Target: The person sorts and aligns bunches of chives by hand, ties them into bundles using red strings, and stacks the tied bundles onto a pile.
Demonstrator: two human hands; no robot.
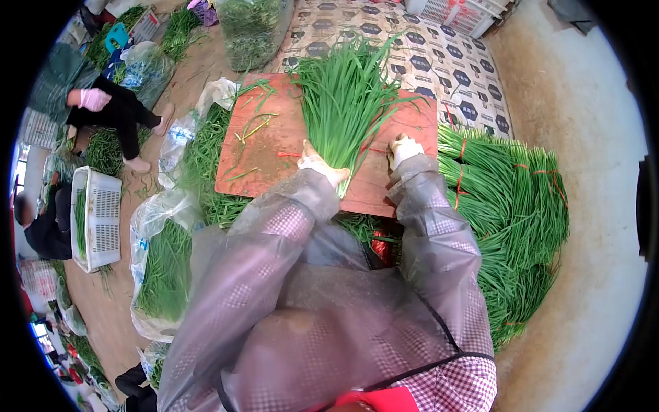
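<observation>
My left hand [324, 167], in a pale glove, is closed round the lower stalks of a loose bunch of garlic chives [347, 103]. The bunch lies on a reddish board [274, 147], its leaves fanned toward the far edge. A red tie strip [290, 154] shows left of the bunch, and a red piece also shows on its right, near my right hand. My right hand [404, 148], also gloved, rests on the board's right side with its fingers curled. What it holds, if anything, is hidden. Cut stalk bits are scattered on the board's left.
Tied chive bundles [508, 199] are stacked at my right by the wall. Clear bags of greens [165, 268] stand at my left, with a white crate [101, 220] beyond. A person in a pink glove [94, 99] sits at far left. Patterned sheeting [446, 62] lies behind the board.
</observation>
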